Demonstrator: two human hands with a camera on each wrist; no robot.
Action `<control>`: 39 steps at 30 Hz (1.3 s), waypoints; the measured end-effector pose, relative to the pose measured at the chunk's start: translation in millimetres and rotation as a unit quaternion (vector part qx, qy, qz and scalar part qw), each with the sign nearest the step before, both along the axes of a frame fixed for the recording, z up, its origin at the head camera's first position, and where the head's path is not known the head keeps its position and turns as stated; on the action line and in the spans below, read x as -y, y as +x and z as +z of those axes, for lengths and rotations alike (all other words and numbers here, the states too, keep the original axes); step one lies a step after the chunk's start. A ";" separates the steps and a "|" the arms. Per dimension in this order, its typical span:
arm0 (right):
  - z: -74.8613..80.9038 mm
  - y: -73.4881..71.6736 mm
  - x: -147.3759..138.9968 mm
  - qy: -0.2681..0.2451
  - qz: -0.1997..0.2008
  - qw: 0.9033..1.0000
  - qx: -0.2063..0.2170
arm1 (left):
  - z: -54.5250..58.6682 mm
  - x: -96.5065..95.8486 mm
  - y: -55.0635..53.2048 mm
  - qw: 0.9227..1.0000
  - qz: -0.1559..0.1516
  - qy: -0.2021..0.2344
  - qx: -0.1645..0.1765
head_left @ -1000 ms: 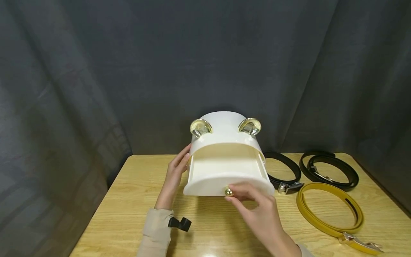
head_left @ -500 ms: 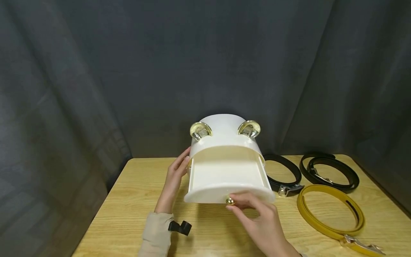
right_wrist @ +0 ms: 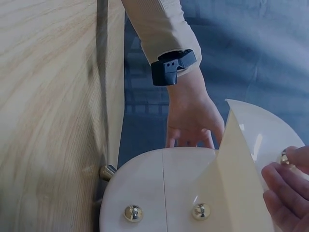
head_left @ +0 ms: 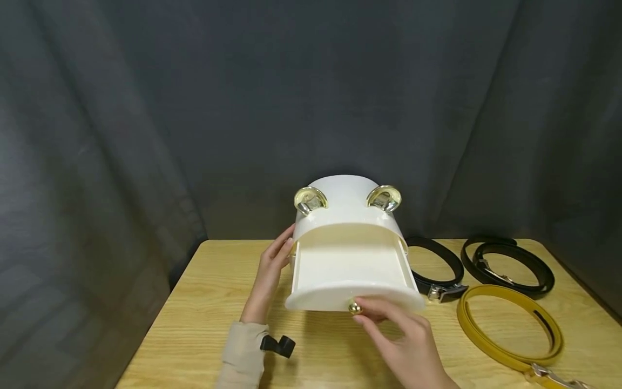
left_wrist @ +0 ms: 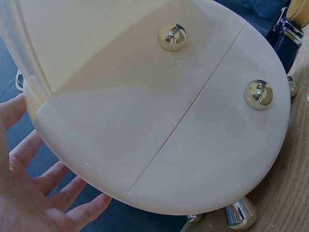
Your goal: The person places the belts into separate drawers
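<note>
A white rounded drawer box [head_left: 346, 202] with two gold ears stands on its short gold legs on the table. Its top drawer [head_left: 352, 265] is pulled out toward me, with nothing inside. Thumb and fingers of my right hand [head_left: 410, 337] pinch the gold knob [head_left: 355, 308] on that drawer's front. My left hand [head_left: 269, 273] lies along the box's left side, and its spread fingers [left_wrist: 50, 179] are at the curved wall in the left wrist view. Below the pulled-out drawer, the front carries two more gold knobs, an upper one [left_wrist: 172, 37] and a lower one [left_wrist: 258, 94].
To the right of the box lie two coiled black belts, one nearer [head_left: 439, 265] and one farther off [head_left: 515, 265]. A coiled yellow belt [head_left: 510, 324] lies in front of them. Dark curtain [head_left: 311, 97] hangs behind the wooden table [head_left: 194, 324].
The drawer front and its knob have come slightly farther toward me, with my right hand on the knob throughout. My left hand stays at the box's side. The whole view has shifted a little.
</note>
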State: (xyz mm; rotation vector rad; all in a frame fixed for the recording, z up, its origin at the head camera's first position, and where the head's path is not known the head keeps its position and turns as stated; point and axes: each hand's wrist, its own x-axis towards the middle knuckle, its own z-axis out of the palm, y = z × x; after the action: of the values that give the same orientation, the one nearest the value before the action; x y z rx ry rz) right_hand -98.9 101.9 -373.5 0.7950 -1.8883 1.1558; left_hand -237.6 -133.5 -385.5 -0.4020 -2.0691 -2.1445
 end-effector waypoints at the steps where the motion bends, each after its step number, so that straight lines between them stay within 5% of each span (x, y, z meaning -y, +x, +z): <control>1: 0.0 0.3 -0.6 0.003 -0.003 1.000 -0.001 | 0.1 0.1 -0.2 1.000 0.003 0.001 0.001; 39: -5.1 31.4 -55.7 0.002 -0.052 0.998 0.041 | 2.4 0.9 0.3 1.000 0.002 0.005 0.002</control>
State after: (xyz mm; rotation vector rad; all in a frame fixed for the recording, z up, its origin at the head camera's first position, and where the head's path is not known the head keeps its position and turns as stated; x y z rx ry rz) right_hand -67.5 157.6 -378.6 0.6525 -1.9760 1.1373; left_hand -237.3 -134.3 -383.1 -0.3936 -2.0575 -2.1544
